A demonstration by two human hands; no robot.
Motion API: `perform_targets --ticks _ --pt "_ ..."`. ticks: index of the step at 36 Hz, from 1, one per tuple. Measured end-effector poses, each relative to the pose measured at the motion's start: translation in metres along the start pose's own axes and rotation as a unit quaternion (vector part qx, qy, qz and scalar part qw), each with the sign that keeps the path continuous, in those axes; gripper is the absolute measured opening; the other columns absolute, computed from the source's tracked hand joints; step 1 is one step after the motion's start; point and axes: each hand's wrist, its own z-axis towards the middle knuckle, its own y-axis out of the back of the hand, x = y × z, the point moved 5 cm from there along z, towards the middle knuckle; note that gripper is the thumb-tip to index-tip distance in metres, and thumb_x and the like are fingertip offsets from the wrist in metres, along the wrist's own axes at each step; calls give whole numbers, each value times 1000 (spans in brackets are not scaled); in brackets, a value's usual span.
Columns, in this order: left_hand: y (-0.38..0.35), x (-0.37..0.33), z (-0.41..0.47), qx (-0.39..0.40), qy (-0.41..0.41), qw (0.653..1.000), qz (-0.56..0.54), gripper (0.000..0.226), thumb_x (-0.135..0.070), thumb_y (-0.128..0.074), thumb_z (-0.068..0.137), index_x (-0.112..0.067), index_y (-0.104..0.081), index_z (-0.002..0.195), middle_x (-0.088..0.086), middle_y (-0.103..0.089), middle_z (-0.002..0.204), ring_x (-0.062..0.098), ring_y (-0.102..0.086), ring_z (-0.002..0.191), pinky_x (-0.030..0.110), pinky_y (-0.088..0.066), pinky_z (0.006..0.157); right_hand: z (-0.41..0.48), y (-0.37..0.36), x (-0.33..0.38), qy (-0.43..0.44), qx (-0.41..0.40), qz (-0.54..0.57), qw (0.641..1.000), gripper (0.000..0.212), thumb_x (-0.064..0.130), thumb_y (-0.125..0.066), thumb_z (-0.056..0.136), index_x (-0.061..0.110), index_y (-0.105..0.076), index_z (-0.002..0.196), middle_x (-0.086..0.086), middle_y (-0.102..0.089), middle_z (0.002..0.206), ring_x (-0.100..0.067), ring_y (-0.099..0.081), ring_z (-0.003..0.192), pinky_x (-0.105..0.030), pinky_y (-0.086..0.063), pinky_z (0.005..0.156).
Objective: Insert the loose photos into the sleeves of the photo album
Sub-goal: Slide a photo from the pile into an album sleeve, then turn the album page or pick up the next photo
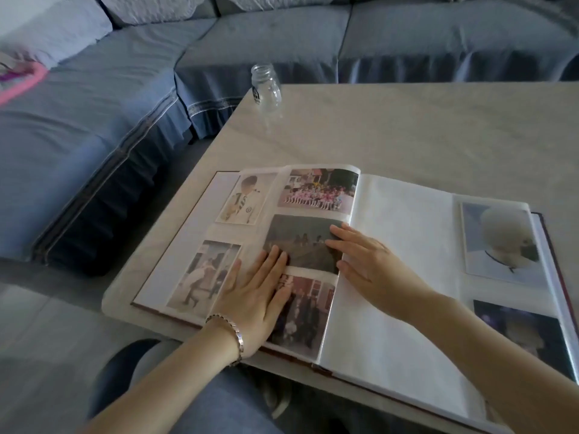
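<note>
The photo album (404, 277) lies open on the table. Its left page holds several photos in sleeves; the middle one is a dark landscape photo (308, 238). My left hand (257, 292) lies flat with straight fingers on that page, fingertips at the dark photo's lower left corner. My right hand (366, 258) rests flat across the fold, its fingertips on the dark photo's right edge. Further right, a blank white page shows, and past it a page edge with two photos (498, 242).
A clear glass jar (266, 87) stands near the table's far left corner. The pale stone-look table (438, 130) reaches back and right. A blue sofa (156, 73) wraps round the left and far sides. My knees are under the near edge.
</note>
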Motion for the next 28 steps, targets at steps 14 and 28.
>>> perform_targets --ticks 14,28 --pt "40 -115 40 -171 -107 964 -174 19 -9 -53 82 -6 -69 92 11 -64 106 28 -65 95 26 -46 88 -125 88 -90 -352 -208 -26 912 34 21 -55 91 14 -56 125 -6 -48 124 -25 -46 115 -38 -42 95" --pt "-2 -230 67 69 -84 961 -253 29 -34 -48 95 -25 -52 122 -6 -55 123 9 -52 112 18 -39 90 -174 90 -128 -462 -176 122 861 22 23 -55 91 8 -68 101 -5 -65 80 -13 -57 67 -23 -44 57"
